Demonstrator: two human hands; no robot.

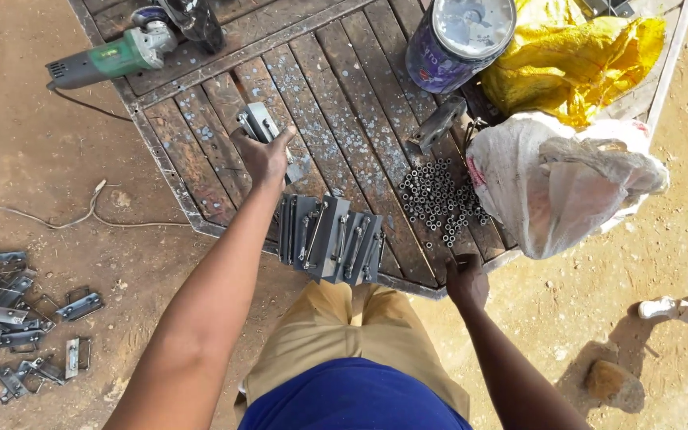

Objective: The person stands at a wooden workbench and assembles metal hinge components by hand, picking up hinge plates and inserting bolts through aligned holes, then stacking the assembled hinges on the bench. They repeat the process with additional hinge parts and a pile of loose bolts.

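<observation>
Gripping a grey metal bracket (260,126) above the wooden counter (336,87), the left hand (263,158) is lifting it clear of the upright row of brackets (332,239); the right hand (467,280) is closing, fingers curled, beside the small nuts (438,199), its contents hidden.

Bare wooden planks (336,87) lie open above the upright row of grey metal latch plates (330,237); right of it, small dark steel nuts (439,199) and a white sack (555,187) crowd the way.
</observation>
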